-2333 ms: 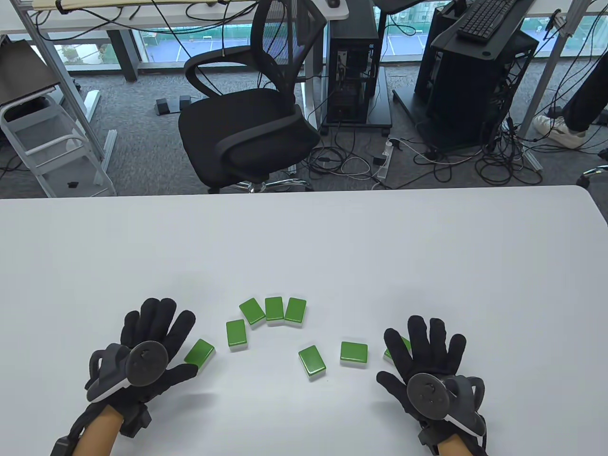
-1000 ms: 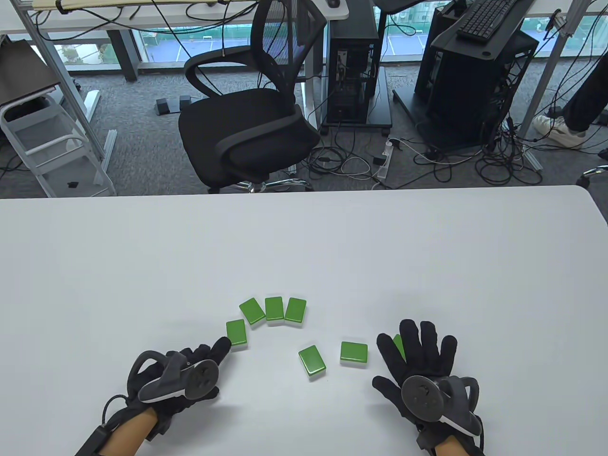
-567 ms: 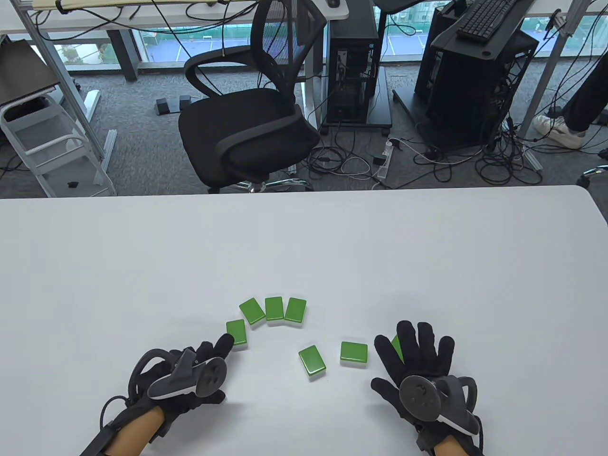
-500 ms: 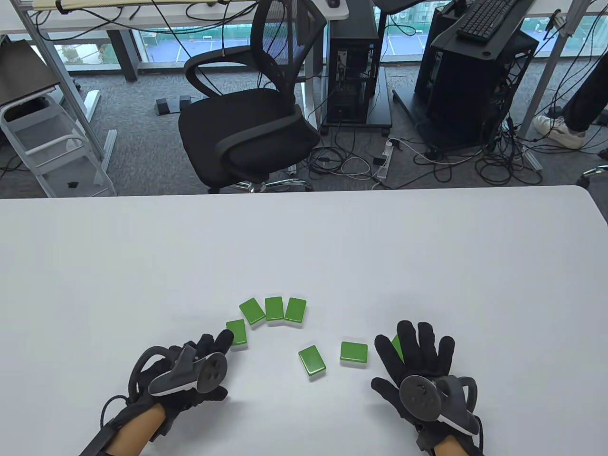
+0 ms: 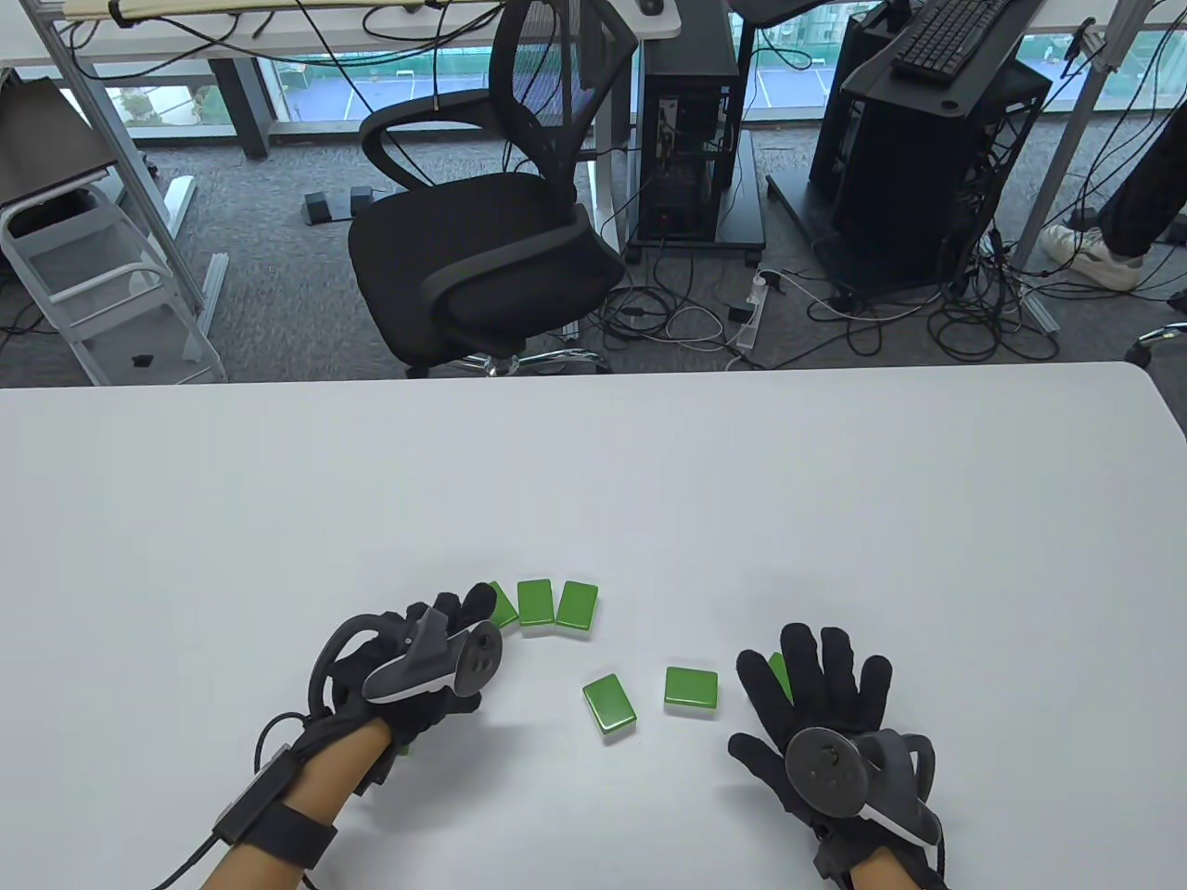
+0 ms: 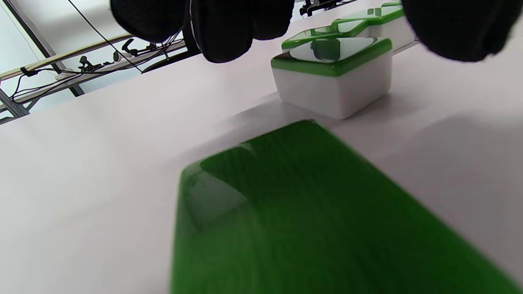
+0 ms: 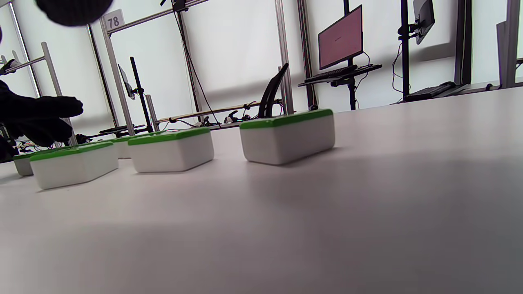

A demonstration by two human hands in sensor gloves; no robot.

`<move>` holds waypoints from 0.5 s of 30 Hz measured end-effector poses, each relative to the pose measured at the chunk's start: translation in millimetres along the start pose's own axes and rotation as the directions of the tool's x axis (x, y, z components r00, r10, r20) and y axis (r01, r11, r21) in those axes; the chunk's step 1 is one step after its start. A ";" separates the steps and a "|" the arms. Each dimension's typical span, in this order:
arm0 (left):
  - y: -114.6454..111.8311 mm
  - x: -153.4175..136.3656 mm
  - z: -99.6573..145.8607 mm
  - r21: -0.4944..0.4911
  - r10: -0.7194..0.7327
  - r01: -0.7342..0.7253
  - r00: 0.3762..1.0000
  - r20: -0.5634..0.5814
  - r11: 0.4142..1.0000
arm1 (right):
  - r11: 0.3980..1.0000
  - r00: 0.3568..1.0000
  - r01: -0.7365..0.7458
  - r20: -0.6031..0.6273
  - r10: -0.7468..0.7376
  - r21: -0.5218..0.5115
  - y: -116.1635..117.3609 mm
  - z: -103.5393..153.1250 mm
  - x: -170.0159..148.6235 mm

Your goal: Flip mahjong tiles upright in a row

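Note:
Several green-backed white mahjong tiles lie flat on the white table (image 5: pixel 593 482). My left hand (image 5: pixel 464 616) hovers over the left end of the arc, and its fingertips cover part of one tile (image 5: pixel 504 604). Two tiles (image 5: pixel 535 603) (image 5: pixel 577 609) lie just right of it. In the left wrist view the fingers (image 6: pixel 222 28) and thumb (image 6: pixel 461 24) hang apart above a flat tile (image 6: pixel 331 73), and another tile (image 6: pixel 294 212) lies close under the wrist. My right hand (image 5: pixel 821 681) rests flat with spread fingers, partly over a tile (image 5: pixel 777 672). Two more tiles (image 5: pixel 609 706) (image 5: pixel 691 691) lie between the hands.
A black office chair (image 5: pixel 482 232) stands beyond the table's far edge, with computer towers (image 5: pixel 927 158) and cables on the floor behind. A person's leg and shoe (image 5: pixel 1104 250) show at the far right. The table's far half is bare white surface.
My left hand has moved forward and to the right, from the leftmost tile to the tiles at the top of the arc, hiding two tiles beneath it. The right hand has barely shifted.

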State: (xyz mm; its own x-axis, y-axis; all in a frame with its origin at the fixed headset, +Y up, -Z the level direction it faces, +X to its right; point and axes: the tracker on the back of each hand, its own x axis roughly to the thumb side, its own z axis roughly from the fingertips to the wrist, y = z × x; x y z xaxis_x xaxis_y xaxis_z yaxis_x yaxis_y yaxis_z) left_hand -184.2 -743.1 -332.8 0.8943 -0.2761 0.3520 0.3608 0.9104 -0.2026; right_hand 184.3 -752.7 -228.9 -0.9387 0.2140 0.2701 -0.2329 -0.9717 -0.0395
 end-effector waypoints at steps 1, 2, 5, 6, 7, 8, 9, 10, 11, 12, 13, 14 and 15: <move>-0.6 0.2 -3.4 -0.018 0.001 -0.001 1.000 -0.009 1.000 | 1.000 1.000 0.002 0.002 -0.002 0.000 0.2 -0.1 0.1; -1.2 0.4 -6.9 -0.035 0.001 -0.002 1.000 -0.017 0.999 | 1.000 1.000 0.005 0.004 -0.005 0.000 0.2 -0.2 0.3; -3.2 0.7 -13.2 -0.060 0.016 -0.017 1.000 -0.017 0.998 | 1.000 1.000 0.009 0.006 -0.009 -0.004 0.2 -0.3 0.3; -3.8 1.1 -14.4 -0.062 0.026 -0.026 1.000 -0.010 0.998 | 1.000 1.000 0.011 0.006 -0.011 -0.005 0.1 -0.3 0.2; -5.0 2.1 -15.9 -0.064 0.039 -0.039 0.999 -0.004 0.997 | 1.000 1.000 0.015 0.006 -0.015 -0.006 0.2 -0.3 0.3; -5.9 2.9 -16.8 -0.062 0.042 -0.042 0.999 -0.003 0.997 | 1.000 1.000 0.016 0.006 -0.016 -0.007 0.3 -0.3 0.2; -7.1 4.4 -17.9 -0.055 0.029 -0.029 1.000 -0.009 0.998 | 1.000 1.000 0.015 0.006 -0.015 -0.007 0.1 -0.3 0.4; -7.6 5.3 -18.4 -0.049 0.012 -0.013 1.000 -0.017 0.999 | 1.000 1.000 0.014 0.006 -0.014 -0.006 0.3 -0.3 0.4; -8.4 6.6 -19.1 -0.036 -0.007 0.006 1.000 -0.024 0.999 | 1.000 1.000 0.012 0.006 -0.012 -0.006 0.1 -0.1 0.6; -8.8 7.7 -19.9 -0.027 -0.016 0.015 1.000 -0.026 1.000 | 1.000 1.000 0.011 0.007 -0.011 -0.005 0.1 -0.1 0.7; -8.9 8.1 -20.3 -0.028 -0.016 0.016 1.000 -0.024 0.999 | 1.000 1.000 0.011 0.007 -0.011 -0.005 -0.1 -0.1 0.8; -8.4 8.3 -20.6 -0.028 -0.015 0.014 1.000 -0.022 0.999 | 1.000 1.000 0.011 0.007 -0.011 -0.006 -0.2 0.0 1.0; -7.8 7.6 -20.6 -0.027 -0.006 0.006 1.000 -0.018 1.000 | 1.000 1.000 0.011 0.009 -0.011 -0.007 -0.3 0.0 1.1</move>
State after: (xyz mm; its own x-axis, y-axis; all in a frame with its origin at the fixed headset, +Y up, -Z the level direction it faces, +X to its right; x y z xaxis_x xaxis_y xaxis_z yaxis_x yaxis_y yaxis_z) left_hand -174.8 -758.6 -347.4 0.8967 -0.2876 0.3365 0.3731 0.9001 -0.2249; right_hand 183.4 -752.2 -228.6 -0.9338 0.2241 0.2789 -0.2453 -0.9685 -0.0431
